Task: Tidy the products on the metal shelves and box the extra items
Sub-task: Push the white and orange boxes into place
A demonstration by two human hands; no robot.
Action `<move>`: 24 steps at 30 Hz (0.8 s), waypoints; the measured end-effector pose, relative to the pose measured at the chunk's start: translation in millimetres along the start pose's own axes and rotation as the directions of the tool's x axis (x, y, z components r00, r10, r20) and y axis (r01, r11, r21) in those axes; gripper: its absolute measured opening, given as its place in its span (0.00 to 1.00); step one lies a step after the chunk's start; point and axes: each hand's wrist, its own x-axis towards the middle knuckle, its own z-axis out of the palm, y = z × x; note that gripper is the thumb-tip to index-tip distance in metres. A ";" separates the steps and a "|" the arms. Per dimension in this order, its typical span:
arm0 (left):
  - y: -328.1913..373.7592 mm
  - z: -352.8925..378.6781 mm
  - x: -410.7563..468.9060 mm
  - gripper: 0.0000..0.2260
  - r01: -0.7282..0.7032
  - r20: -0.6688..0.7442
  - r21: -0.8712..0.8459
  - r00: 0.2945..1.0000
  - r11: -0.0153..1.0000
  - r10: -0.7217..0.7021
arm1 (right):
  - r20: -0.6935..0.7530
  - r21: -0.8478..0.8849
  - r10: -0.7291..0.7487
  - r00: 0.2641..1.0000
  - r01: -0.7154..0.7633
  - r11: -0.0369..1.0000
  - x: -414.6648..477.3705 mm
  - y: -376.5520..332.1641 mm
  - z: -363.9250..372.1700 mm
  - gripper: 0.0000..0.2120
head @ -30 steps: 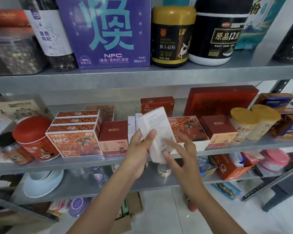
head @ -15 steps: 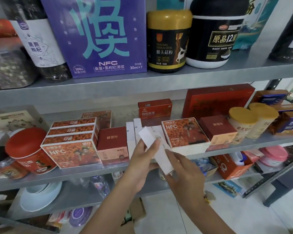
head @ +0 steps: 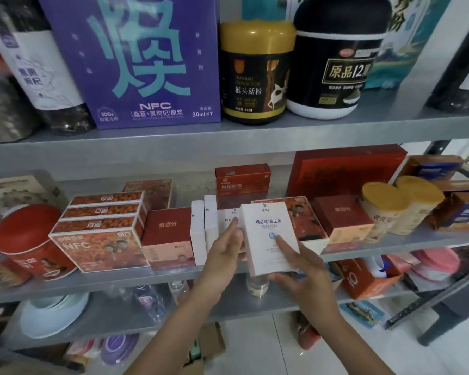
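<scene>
A slim white box with blue print (head: 266,228) stands upright at the front edge of the middle metal shelf (head: 119,282). My right hand (head: 299,272) holds it from below, forefinger laid across its face. My left hand (head: 224,253) grips its left edge, fingertips behind it against another white box (head: 229,220). Two more narrow white boxes (head: 205,228) stand in a row just left of that. An orange NFC box (head: 305,220) lies right behind the held box.
Stacked orange NFC boxes (head: 100,231), a red tin (head: 27,239) and a dark red box (head: 168,234) fill the shelf's left. Red boxes and gold-lidded jars (head: 385,207) sit right. The upper shelf carries a purple box (head: 136,58) and jars. Bowls (head: 52,312) and bottles lie below.
The white box has turned from tilted and edge-on to upright with its printed face toward me. Both hands rose with it toward the row of white boxes.
</scene>
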 end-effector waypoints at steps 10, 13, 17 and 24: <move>-85.3 28.0 24.6 0.35 -0.190 0.116 0.958 0.942 0.217 0.314 | 0.252 -0.539 0.032 0.967 0.112 0.835 59.8 72.6 -25.0 0.32; -86.5 34.7 25.3 0.44 -0.128 0.068 0.981 0.930 0.144 0.361 | 0.269 -0.508 0.045 0.962 0.102 0.855 62.6 77.2 -27.0 0.31; -88.0 37.6 31.0 0.38 -0.133 0.045 0.979 0.876 0.152 0.480 | 0.254 -0.498 0.044 0.966 0.092 0.862 59.6 80.9 -26.8 0.30; -85.1 37.6 20.4 0.37 -0.159 0.011 0.963 0.830 0.218 0.558 | 0.302 -0.532 0.061 0.951 0.115 0.839 64.0 82.4 -25.7 0.31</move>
